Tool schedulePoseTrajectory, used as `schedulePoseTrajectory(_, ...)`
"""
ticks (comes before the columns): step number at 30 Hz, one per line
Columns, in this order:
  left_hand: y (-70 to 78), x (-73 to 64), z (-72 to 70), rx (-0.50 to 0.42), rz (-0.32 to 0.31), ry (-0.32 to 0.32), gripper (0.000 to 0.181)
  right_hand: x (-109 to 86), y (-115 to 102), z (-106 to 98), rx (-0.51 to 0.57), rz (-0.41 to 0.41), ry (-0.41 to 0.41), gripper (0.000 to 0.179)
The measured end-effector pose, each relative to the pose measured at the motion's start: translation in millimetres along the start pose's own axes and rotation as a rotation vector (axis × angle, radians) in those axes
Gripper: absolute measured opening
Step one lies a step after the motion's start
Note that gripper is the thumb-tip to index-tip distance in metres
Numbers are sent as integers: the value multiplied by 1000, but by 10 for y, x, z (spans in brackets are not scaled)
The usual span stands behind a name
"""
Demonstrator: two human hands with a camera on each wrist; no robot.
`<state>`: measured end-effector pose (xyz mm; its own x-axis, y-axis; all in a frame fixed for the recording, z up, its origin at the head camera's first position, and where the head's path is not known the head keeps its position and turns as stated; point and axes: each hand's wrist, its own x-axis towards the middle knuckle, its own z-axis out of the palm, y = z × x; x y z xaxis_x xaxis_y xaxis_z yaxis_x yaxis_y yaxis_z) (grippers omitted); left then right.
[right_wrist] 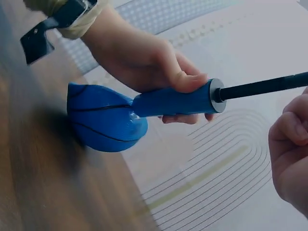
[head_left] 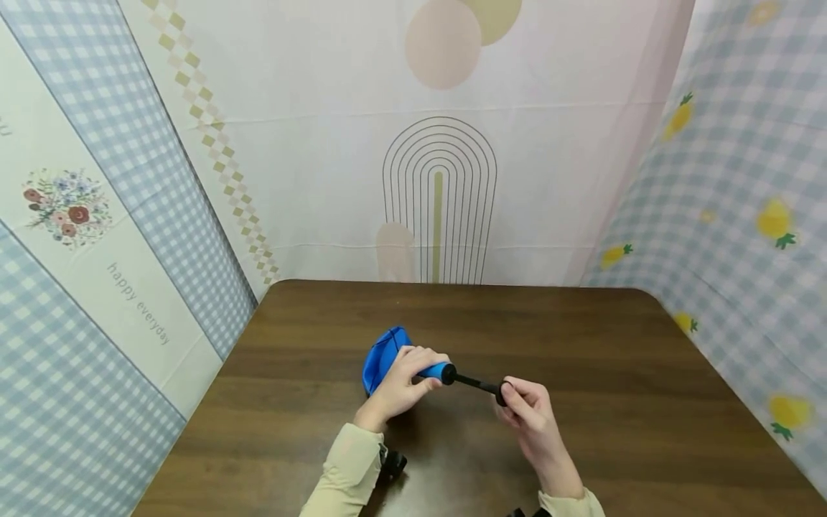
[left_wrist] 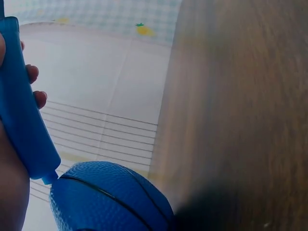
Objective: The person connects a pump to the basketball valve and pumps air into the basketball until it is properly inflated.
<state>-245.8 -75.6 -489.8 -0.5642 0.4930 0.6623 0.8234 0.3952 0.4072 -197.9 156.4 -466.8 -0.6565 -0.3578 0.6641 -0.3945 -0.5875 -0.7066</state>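
A blue hand pump [right_wrist: 168, 102] is joined at its nozzle end to a dented, partly deflated blue ball [right_wrist: 101, 118] with black seam lines. My left hand [head_left: 402, 380] grips the pump's barrel, fingers wrapped round it. The black rod [right_wrist: 264, 87] stands well out of the barrel. At the rod's far end, my right hand [head_left: 533, 424] holds the black handle [head_left: 501, 393] between thumb and fingers. In the left wrist view the nozzle meets the ball [left_wrist: 113, 197], and the barrel [left_wrist: 26, 106] slants up from it. The nozzle's tip is hidden.
A dark brown wooden table [head_left: 310, 409] lies under both hands. Behind it hangs a pale cloth [head_left: 310, 179] with arch lines, and checked cloths [head_left: 723, 237] hang at the sides. A black wrist mount [head_left: 392, 465] sits on the left sleeve.
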Motion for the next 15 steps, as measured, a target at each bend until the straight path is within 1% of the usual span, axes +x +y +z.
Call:
schedulePoseTrajectory(1,-9,-12,12,-11,-1,14,44,8,-14,15,-8,-3,-3,37)
schedulePoseTrajectory(3,-14,-48,57,-41,-2,40,44,32,-6,46,-59,34,3,35)
schedulePoseTrajectory(7,38,-124,176,-82,7,93,45,88,112,87,-172,198,44,33)
schedulePoseTrajectory(9,82,-132,207,-82,19,95,45,95,178,89,-209,272,52,32)
schedulePoseTrajectory(10,103,-123,207,-69,29,92,45,88,202,86,-225,291,58,32)
schedulePoseTrajectory(12,134,-83,176,-35,47,70,45,61,226,75,-254,294,61,31)
schedulePoseTrajectory(15,144,-22,96,4,67,16,45,7,200,57,-283,253,68,31)
